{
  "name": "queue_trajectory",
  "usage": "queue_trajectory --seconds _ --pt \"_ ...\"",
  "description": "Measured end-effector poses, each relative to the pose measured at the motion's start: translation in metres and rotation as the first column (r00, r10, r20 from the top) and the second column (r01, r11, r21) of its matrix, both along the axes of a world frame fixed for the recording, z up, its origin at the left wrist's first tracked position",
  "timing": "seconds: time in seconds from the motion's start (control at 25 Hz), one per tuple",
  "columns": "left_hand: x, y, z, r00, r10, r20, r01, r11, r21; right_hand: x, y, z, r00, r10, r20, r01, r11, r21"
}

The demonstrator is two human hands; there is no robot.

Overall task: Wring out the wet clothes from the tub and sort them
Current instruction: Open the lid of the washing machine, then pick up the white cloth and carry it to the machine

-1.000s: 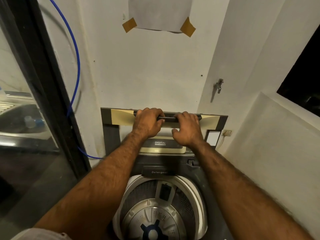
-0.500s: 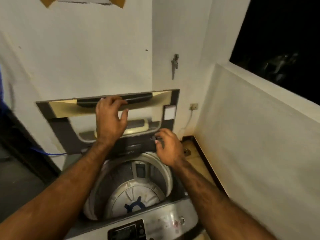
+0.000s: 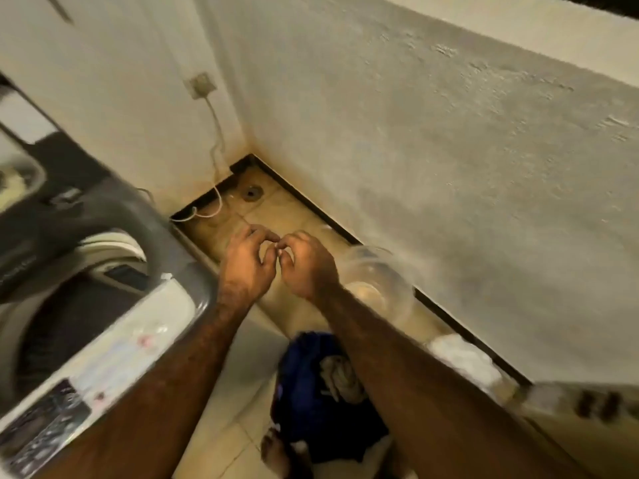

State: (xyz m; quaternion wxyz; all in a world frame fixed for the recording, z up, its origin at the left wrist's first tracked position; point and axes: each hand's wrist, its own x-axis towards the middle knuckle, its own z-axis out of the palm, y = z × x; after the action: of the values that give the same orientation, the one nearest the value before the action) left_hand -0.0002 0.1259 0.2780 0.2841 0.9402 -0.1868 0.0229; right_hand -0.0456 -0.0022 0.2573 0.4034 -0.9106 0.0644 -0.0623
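A heap of dark blue clothes, with a pale piece of cloth bunched on top, lies on the tiled floor low in the frame, partly hidden by the person's right forearm. Whether the heap sits in a tub or straight on the tiles cannot be told. A bare foot shows at its near edge.

Above it, both arms reach forward over the floor. The left hand and the right hand hang side by side in the air, fingers curled loosely inward and the fingertips of the two nearly touching; neither hand grips anything that can be made out, though blur softens the detail.

Just right of the right hand, a clear, rounded plastic container stands on the floor near the base of the wall. Further toward the camera along the same wall lies a white bundle, too blurred to identify.

On the left stands a top-loading washing machine, its lid raised and its drum open and dark, its control panel at the near edge. In the far corner a floor drain sits in the tiles, and a thin white cable runs down from a wall socket. The rough white wall fills the right side.
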Motion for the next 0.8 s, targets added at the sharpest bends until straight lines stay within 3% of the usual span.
queue_trajectory --seconds 0.2,0.4,0.52,0.68,0.8 --pt "-0.093 -0.122 -0.095 0.963 -0.171 -0.208 0.171 0.985 -0.018 -0.112 -0.109 -0.086 0.959 -0.192 -0.208 0.197 0.98 0.008" --pt "-0.176 -0.2 -0.204 0.796 -0.304 -0.523 0.316 0.946 -0.068 -0.219 -0.173 -0.187 0.835 -0.357 -0.419 0.407 0.913 0.033" --pt "-0.214 -0.236 -0.282 0.654 -0.361 -0.665 0.446 0.894 -0.047 -0.27 -0.194 -0.269 0.723 -0.466 -0.51 0.545 0.838 0.008" --pt "-0.245 -0.27 -0.401 0.598 -0.402 -0.693 0.563 0.826 0.007 -0.329 -0.224 -0.396 0.618 -0.575 -0.536 0.693 0.72 0.027" --pt "-0.251 -0.289 -0.493 0.531 -0.373 -0.761 0.589 0.808 0.015 -0.372 -0.248 -0.491 0.466 -0.638 -0.614 0.811 0.584 0.008"
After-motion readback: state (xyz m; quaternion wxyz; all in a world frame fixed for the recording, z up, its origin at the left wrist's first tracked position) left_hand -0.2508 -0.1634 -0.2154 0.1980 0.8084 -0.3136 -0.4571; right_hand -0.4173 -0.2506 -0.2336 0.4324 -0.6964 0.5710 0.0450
